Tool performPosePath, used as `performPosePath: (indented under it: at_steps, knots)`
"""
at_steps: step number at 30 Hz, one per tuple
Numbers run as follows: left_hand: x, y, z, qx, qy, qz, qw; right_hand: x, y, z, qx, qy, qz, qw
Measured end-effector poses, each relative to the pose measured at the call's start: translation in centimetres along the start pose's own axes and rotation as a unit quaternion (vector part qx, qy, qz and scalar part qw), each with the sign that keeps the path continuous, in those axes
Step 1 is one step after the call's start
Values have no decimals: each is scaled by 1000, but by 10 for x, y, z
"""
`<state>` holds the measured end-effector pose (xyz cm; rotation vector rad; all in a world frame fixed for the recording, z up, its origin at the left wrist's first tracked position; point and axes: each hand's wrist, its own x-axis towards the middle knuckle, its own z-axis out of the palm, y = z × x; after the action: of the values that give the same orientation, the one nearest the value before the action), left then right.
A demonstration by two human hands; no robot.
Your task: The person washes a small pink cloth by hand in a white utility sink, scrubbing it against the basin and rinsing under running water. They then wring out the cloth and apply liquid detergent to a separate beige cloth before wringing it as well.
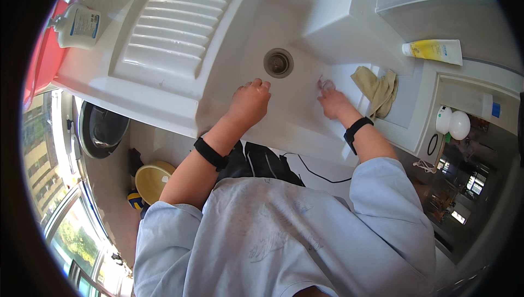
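Over the white sink basin (282, 110), my left hand (250, 102) is curled, its fingers drawn in and wet-looking. Nothing shows in it, though the palm side is hidden. My right hand (333, 103) is lower right of the round metal drain (278, 63), its fingers pinching a small translucent pink item (326, 83). That item is blurred, and its kind is unclear. A crumpled olive-beige cloth (376, 90) drapes over the ledge to the right of my right hand.
Left of the basin is a ribbed washboard (176, 22), with a pump bottle (80, 26) and a pink basin (45, 59) beyond. A yellow-and-white tube (434, 50) lies on the right ledge. Below left are a yellow basin (153, 180) and a round dark appliance door (102, 129).
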<state>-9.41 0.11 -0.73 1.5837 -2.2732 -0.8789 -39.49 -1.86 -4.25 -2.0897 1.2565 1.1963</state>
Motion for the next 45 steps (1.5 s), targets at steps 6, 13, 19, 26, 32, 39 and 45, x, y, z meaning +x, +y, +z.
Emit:
performPosePath:
  at_steps: [6,13,19,26,32,39,45]
  knots:
    - [-18,-16,-7,20,8,-13,1000,-16,-13,6,65,-112,-57,990]
    - [-26,-22,2,19,61,-8,998,31,54,-18,-152,195,55,967]
    - [-24,-23,5,11,70,1,997,-8,-25,3,94,-60,-78,991]
    - [-23,-21,3,15,82,11,996,5,33,-28,88,96,34,991]
    - [-22,-20,2,23,50,-19,998,41,37,2,-14,157,60,986]
    - [-22,-13,-12,-65,62,-3,996,29,3,-3,250,-19,-45,967]
    - [-28,14,-60,-158,116,41,980,59,19,-21,394,233,56,887]
